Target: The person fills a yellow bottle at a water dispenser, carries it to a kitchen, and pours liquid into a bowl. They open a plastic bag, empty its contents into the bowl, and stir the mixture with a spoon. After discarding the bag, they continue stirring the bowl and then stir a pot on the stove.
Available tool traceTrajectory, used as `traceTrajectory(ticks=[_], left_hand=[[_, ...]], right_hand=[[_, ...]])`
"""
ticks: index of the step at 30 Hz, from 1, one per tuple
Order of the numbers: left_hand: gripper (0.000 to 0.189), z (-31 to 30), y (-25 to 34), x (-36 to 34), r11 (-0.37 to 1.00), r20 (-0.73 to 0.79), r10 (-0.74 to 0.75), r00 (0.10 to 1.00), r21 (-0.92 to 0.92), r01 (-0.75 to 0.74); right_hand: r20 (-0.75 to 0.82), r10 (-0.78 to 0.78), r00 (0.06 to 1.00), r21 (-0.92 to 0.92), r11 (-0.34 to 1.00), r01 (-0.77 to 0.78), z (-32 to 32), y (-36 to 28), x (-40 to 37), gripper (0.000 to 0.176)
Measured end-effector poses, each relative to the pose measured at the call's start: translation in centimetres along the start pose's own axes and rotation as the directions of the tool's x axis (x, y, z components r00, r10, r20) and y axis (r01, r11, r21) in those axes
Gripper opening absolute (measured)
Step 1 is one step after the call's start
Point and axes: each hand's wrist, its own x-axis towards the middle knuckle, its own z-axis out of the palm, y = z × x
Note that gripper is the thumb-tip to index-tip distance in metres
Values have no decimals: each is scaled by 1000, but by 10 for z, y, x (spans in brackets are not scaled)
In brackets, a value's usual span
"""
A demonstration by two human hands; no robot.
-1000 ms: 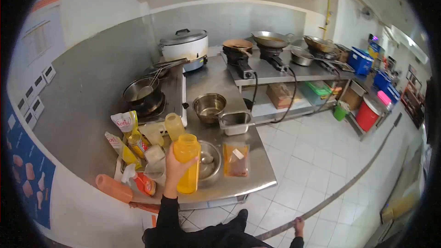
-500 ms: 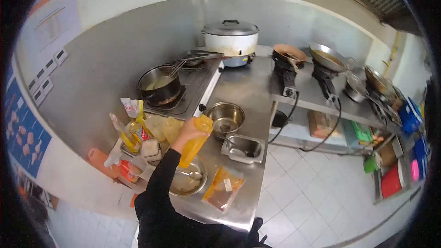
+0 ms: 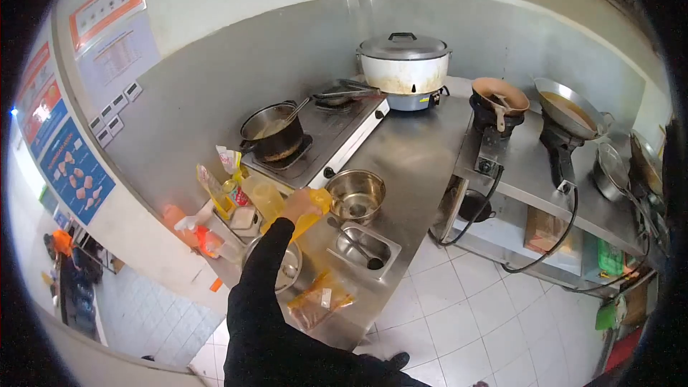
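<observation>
My left hand (image 3: 304, 205), in a black sleeve, is closed around a yellow bottle (image 3: 309, 222). The bottle is tilted over the counter, its lower part partly behind the hand and sleeve. Just right of the hand stands a round steel pot (image 3: 356, 197). Below the bottle, a steel bowl (image 3: 289, 272) with a spoon in it is partly covered by my forearm. A rectangular steel pan (image 3: 365, 249) with a ladle (image 3: 356, 242) is nearby to the right. A clear plastic packet (image 3: 320, 299) with orange edges lies nearer me. My right hand is out of view.
A black pot (image 3: 272, 132) sits on the stove (image 3: 337, 132). Behind is a large white rice cooker (image 3: 403, 72). Packets, a can and a pale jug (image 3: 263, 197) crowd the counter's left side. Pans and burners line the right-hand counter (image 3: 527, 179), with a hanging cable.
The view has turned left, so the counter and pots sit further right. My left hand still grips the yellow bottle, which now leans closer to level.
</observation>
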Motion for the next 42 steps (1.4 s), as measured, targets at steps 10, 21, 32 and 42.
traceTrajectory(ticks=[10,21,32,42], left_hand=[[78,8,-12,23,987,28,-33,999,161,28],[78,-22,22,4,948,72,-91,993,313,64],[74,-21,44,7,889,50,-52,997,458,23],[40,-33,96,20,736,-96,51,994,677,27]], right_hand=[[226,250,941,-229,953,-199,70,-29,78,27],[306,415,857,-415,868,-273,162,-65,118,31],[508,247,825,-448,894,8,341,-205,181,29],[876,-75,476,-21,981,192,531,-286,185,11]])
